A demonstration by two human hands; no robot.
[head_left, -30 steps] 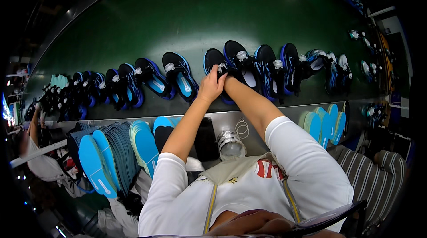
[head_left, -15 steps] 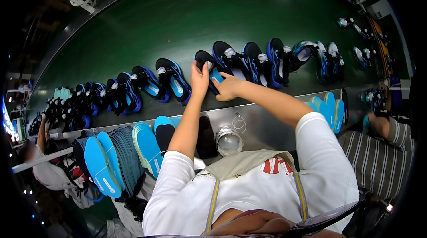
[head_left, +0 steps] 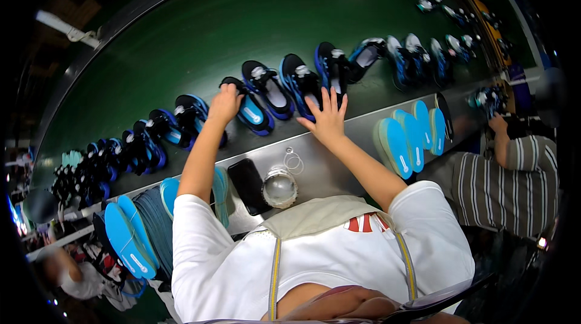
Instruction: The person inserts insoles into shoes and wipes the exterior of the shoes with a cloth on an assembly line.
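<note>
My left hand is closed at the toe of a black sneaker that has a bright blue insole inside. My right hand is open, its fingers spread, holding nothing. It hovers by the heel of another black and blue sneaker with a pale inside; I cannot tell whether the fingertips touch it. Between my hands stands one more black sneaker, also pale inside. The shoes stand in a row on the green belt, toes pointing away from me.
On the metal ledge lie a dark phone, a round silvery container and thin pale loops. Blue insoles stand at right, and bundled ones at left. A person in a striped shirt works at right.
My right hand has left the blue-insoled sneaker, moved right and spread its fingers. My left hand stays at that shoe's toe. The view has shifted, and the row appears farther left.
</note>
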